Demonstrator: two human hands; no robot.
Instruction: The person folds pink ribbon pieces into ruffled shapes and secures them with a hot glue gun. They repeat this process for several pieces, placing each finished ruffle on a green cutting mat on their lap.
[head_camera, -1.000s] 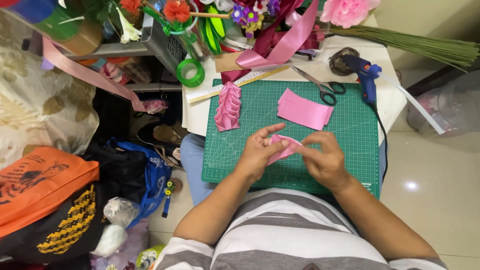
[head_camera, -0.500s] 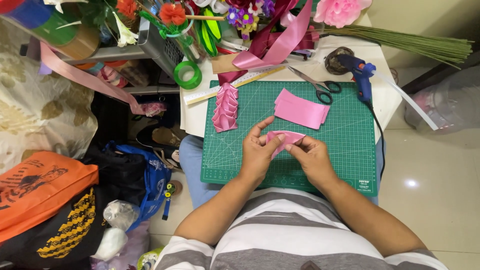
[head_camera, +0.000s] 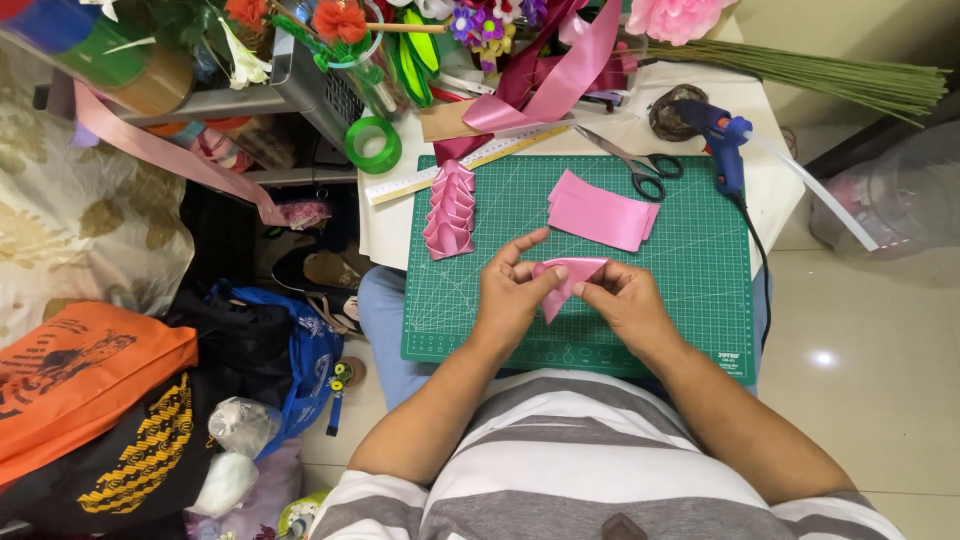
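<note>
My left hand (head_camera: 512, 293) and my right hand (head_camera: 627, 303) hold a folded piece of pink ribbon (head_camera: 567, 276) between their fingertips, just above a green cutting mat (head_camera: 690, 290). The ribbon piece is creased into a pointed shape with its tip hanging down. A row of folded pink ribbon petals (head_camera: 449, 210) lies on the mat to the left of my hands. Behind my hands, a stack of flat cut pink ribbon pieces (head_camera: 601, 210) rests on the mat.
Scissors (head_camera: 636, 168), a blue glue gun (head_camera: 720, 135) and a ruler (head_camera: 470, 163) lie at the mat's far edge. Ribbon rolls, artificial flowers and green stems (head_camera: 830, 78) crowd the back. Bags, one of them orange (head_camera: 75, 375), fill the floor on the left.
Both hands have drawn slightly toward me while folding the ribbon piece. Its lower end now forms a downward point.
</note>
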